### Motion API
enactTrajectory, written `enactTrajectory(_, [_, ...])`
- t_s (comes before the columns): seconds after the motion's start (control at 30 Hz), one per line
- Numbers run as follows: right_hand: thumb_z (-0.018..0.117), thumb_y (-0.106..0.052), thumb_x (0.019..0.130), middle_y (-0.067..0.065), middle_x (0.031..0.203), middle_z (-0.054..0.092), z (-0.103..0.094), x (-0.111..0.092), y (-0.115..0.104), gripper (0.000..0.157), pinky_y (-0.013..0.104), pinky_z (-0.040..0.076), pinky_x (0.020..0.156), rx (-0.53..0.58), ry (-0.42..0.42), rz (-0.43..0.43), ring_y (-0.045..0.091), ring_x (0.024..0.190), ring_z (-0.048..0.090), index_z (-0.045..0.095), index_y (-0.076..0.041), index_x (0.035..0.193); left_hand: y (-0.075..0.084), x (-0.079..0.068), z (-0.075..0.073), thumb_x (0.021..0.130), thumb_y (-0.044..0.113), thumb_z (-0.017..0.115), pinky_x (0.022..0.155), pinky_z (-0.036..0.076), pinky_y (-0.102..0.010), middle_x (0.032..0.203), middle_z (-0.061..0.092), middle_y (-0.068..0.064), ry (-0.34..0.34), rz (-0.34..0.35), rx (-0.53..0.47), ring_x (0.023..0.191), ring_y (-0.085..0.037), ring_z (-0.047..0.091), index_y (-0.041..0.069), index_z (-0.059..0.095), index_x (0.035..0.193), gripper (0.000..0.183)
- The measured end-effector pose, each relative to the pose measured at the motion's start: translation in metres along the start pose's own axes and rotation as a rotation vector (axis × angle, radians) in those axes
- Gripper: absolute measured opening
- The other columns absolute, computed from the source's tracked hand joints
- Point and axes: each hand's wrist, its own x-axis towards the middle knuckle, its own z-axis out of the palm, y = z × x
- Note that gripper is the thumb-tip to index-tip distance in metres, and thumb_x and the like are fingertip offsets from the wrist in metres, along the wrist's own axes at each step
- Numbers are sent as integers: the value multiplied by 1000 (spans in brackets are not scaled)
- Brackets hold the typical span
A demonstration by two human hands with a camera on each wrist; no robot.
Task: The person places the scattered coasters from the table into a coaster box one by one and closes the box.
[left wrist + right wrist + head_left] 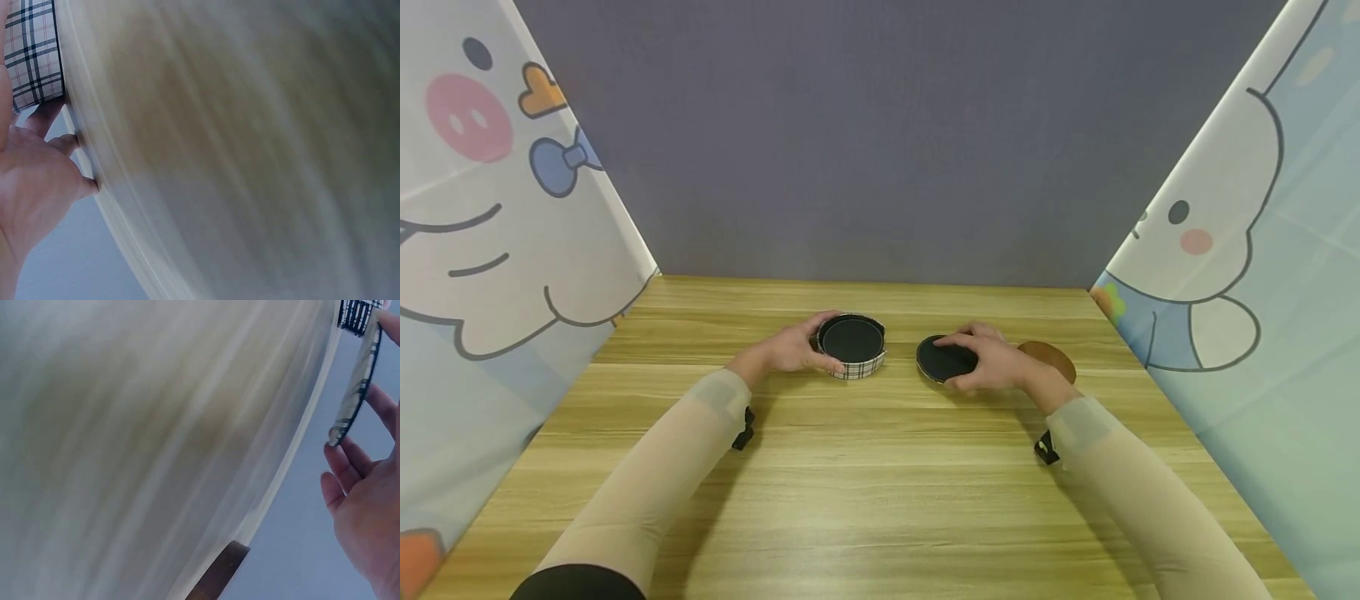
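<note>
My left hand (pixel 793 346) grips a round plaid coaster holder (pixel 859 369) from its left side, thumb in front and fingers behind. Inside the holder lies a black disc (pixel 853 340). The left wrist view catches only the holder's plaid wall (pixel 34 56) at the upper left. To the right, my right hand (pixel 996 362) holds a round coaster (pixel 942 360) by its edge, black face up. Seen from the right wrist, this coaster (pixel 358 384) shows a plaid underside and is raised off the table, between thumb and fingers.
A brown round disc (pixel 1051 358) lies on the wooden table (pixel 880 500), partly behind my right wrist. A dark grey panel (pixel 872 150) stands along the far edge. Cartoon-printed cloths (pixel 467 250) hang at both sides.
</note>
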Motion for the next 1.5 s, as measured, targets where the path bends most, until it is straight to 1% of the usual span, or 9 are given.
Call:
enactTrajectory(0.2, [86,-54,87,12,154,52,0,4,-6,74,67,34,116,-20,85,-58,37,144,45,63,-38,155,-1,0,0,84,44,97,127,34,-66,168,47,-23,-1,-7,7,149,-42,53,29,22,176,119])
enactTrajectory(0.37, [87,-52,86,11,153,52,2,8,-12,73,66,32,118,-15,120,-84,36,144,45,64,-38,154,-2,1,0,84,46,97,127,34,-66,169,46,-23,-5,-8,5,150,-43,52,30,21,176,121])
enactTrajectory(0.67, [87,-50,87,11,155,49,3,21,-33,75,63,28,121,3,115,-112,36,146,41,62,-38,156,-3,1,-2,85,42,97,127,35,-65,169,46,-24,-7,3,-19,150,-43,53,27,21,176,120])
enactTrajectory(0.8, [87,-51,87,9,155,48,5,31,-45,74,61,28,120,5,124,-137,35,145,42,62,-38,156,-5,2,-2,85,42,98,127,35,-65,168,47,-24,-4,9,-12,148,-43,54,25,21,177,121])
enactTrajectory(0.93, [87,-52,87,10,155,50,8,42,-57,75,61,30,120,-12,133,-174,34,144,44,62,-37,156,-5,2,-2,85,42,98,127,35,-64,167,48,-24,-4,7,-6,147,-42,55,26,22,176,120])
enactTrajectory(1.07, [86,-51,87,11,155,50,11,52,-68,75,62,29,122,-11,127,-205,34,145,44,62,-35,157,-5,2,-2,85,44,97,127,35,-64,166,49,-23,-11,1,-2,145,-41,56,29,22,176,118])
enactTrajectory(1.23, [84,-52,88,10,154,50,15,65,-77,75,62,28,123,-14,114,-208,34,146,42,62,-36,157,-4,1,-1,85,47,97,126,36,-62,168,48,-19,-11,-13,8,145,-41,56,31,22,176,119])
enactTrajectory(1.33, [84,-53,89,9,154,49,19,72,-82,74,61,28,124,-13,104,-199,34,146,42,61,-36,158,-3,0,-1,83,50,97,126,36,-63,171,46,-17,-7,-24,22,147,-42,54,33,22,176,120])
enactTrajectory(1.5, [82,-57,91,9,157,48,24,83,-87,74,62,28,124,-11,84,-182,34,148,41,60,-37,159,-2,1,-1,82,55,96,127,35,-65,174,41,-16,-9,-31,42,152,-44,49,35,21,176,122])
